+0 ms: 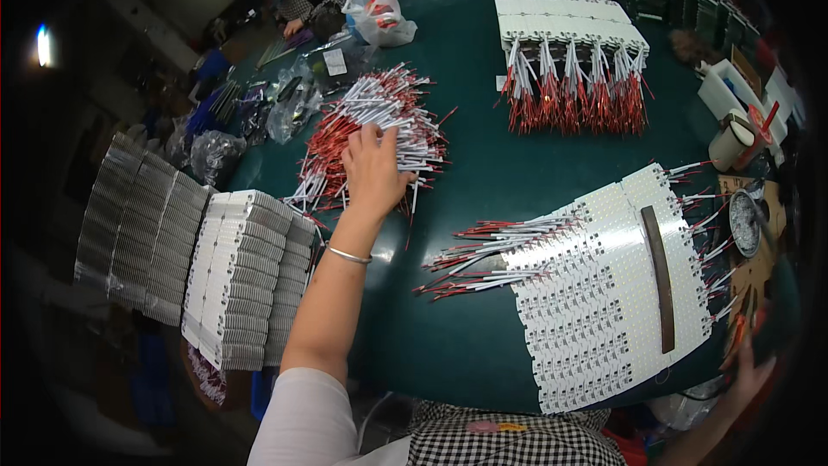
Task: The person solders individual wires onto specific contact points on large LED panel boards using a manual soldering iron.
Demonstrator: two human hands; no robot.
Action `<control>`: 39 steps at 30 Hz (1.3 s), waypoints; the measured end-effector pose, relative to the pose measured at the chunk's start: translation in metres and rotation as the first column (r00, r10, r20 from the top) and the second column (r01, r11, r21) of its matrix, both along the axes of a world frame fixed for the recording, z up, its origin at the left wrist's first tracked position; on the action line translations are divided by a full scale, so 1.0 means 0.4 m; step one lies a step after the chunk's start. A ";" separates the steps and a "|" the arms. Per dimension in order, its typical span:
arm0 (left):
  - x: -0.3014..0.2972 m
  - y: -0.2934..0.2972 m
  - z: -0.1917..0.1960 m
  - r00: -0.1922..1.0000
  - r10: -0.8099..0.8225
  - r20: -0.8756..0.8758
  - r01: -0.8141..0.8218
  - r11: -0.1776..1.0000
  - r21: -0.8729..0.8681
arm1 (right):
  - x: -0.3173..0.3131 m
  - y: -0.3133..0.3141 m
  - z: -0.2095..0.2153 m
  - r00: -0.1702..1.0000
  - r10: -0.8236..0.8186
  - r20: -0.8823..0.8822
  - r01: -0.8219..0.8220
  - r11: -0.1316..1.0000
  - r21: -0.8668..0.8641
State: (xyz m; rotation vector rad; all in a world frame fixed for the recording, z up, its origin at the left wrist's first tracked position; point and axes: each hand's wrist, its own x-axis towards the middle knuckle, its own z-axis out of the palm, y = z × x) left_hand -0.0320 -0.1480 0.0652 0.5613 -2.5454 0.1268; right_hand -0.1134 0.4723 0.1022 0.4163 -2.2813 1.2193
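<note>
My left hand (375,168) rests on a loose pile of red and white wires (379,103), fingers apart and bent down into it; none is clearly gripped. At the lower right edge, my right hand (749,375) is dim, beside an orange and dark tool (738,332) whose kind I cannot make out. Whether its fingers hold that tool is unclear. Between the hands lies a fanned sheet of white LED boards (578,302). Wire pieces (492,259) lie across its left side, and more wires stick out on the right. A brown strip (658,280) lies on top.
Stacked white boards (228,272) and grey ridged stacks (138,229) stand at left. Another wired board bundle (569,17) lies at the far right. A round tin (743,223) and a cup (731,140) line the right edge. A person (302,0) sits across the green table (466,177).
</note>
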 end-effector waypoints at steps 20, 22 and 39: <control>0.040 -0.075 0.079 0.667 0.158 -0.728 0.343 0.802 0.488 | 0.099 -0.170 -0.075 0.880 0.273 0.389 -0.059 0.875 -0.481; 0.076 -0.015 0.089 0.569 0.219 -0.792 0.582 0.573 0.577 | 0.097 -0.161 -0.082 0.848 0.291 0.443 -0.057 0.881 -0.470; 0.134 0.167 -0.009 0.805 0.089 -0.587 0.508 0.407 0.759 | 0.171 -0.257 -0.061 0.745 0.440 0.502 -0.125 0.830 -0.543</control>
